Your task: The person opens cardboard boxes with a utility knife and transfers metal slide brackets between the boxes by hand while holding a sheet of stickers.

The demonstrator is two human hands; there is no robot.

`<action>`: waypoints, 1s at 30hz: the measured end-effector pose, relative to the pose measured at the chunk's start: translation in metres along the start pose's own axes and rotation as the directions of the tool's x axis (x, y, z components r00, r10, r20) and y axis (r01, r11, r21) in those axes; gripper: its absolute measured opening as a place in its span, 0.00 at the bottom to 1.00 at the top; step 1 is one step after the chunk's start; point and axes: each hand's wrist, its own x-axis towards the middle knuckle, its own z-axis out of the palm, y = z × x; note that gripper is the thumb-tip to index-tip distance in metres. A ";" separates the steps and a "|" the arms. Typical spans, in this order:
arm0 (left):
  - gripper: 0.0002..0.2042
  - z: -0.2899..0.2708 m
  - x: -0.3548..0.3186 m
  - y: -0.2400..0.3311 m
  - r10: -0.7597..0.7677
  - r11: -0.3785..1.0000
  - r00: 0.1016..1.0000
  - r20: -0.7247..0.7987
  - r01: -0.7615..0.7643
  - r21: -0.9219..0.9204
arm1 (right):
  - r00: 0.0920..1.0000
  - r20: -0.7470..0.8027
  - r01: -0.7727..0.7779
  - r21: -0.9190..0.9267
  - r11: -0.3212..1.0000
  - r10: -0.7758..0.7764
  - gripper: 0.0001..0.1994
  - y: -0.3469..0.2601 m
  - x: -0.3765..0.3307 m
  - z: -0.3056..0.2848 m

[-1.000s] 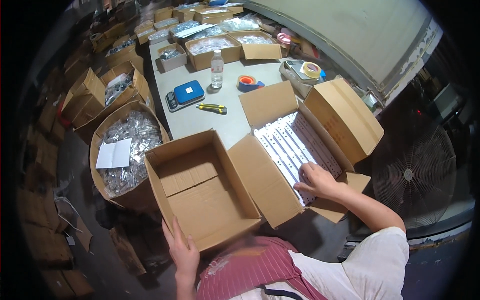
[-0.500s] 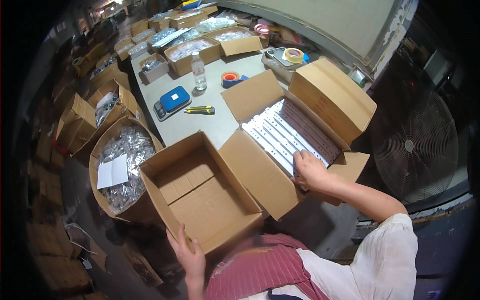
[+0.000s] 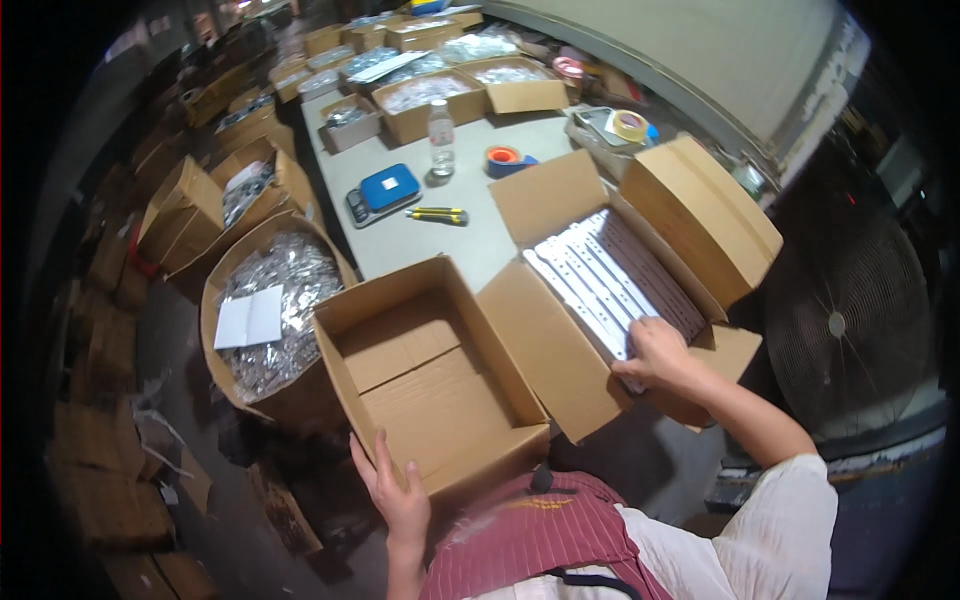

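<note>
My left hand (image 3: 398, 498) holds an open cardboard box (image 3: 435, 400) at its near left corner, fingers against the outside wall. Nothing lies inside that box but its folded bottom flaps. To its right stands a second open cardboard box (image 3: 555, 355), filled with a row of long white metal rails (image 3: 590, 280) with small holes. At the near end of the row, my right hand (image 3: 655, 355) has its fingers curled round a rail end; the fingertips are partly hidden.
On the grey table (image 3: 470, 260) are a blue-topped scale (image 3: 388, 190), a yellow-black cutter (image 3: 437, 215), a bottle (image 3: 441, 145) and a tape dispenser (image 3: 508, 160). A carton of bagged metal parts (image 3: 290, 290) stands left. A closed box (image 3: 705, 220) and a fan (image 3: 838, 310) are right.
The whole view has shifted, so the table and boxes appear farther right. My right hand stays at the near end of the rails, and my left hand stays on the box.
</note>
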 end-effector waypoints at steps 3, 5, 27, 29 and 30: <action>0.30 0.003 -0.001 0.004 -0.004 1.000 0.998 -0.062 0.003 -0.026 | 1.000 -0.008 0.016 0.131 0.991 -0.015 0.23 -0.003 -0.008 -0.027; 0.32 0.003 -0.003 -0.001 -0.002 0.999 0.999 -0.034 0.001 -0.042 | 0.993 -0.115 0.050 0.269 0.962 -0.020 0.20 -0.008 -0.011 -0.032; 0.32 0.005 -0.006 -0.010 0.056 0.987 0.997 -0.055 -0.063 -0.147 | 0.998 0.053 -0.042 -0.014 0.999 0.042 0.34 -0.021 0.015 -0.008; 0.32 0.001 -0.005 -0.013 0.058 0.989 0.997 -0.052 -0.064 -0.132 | 0.999 0.047 -0.009 -0.006 1.000 0.010 0.30 -0.026 0.017 -0.013; 0.32 -0.002 -0.005 -0.015 0.070 0.991 0.997 -0.037 -0.073 -0.111 | 0.995 0.069 -0.066 0.010 0.998 0.065 0.25 -0.033 0.015 -0.019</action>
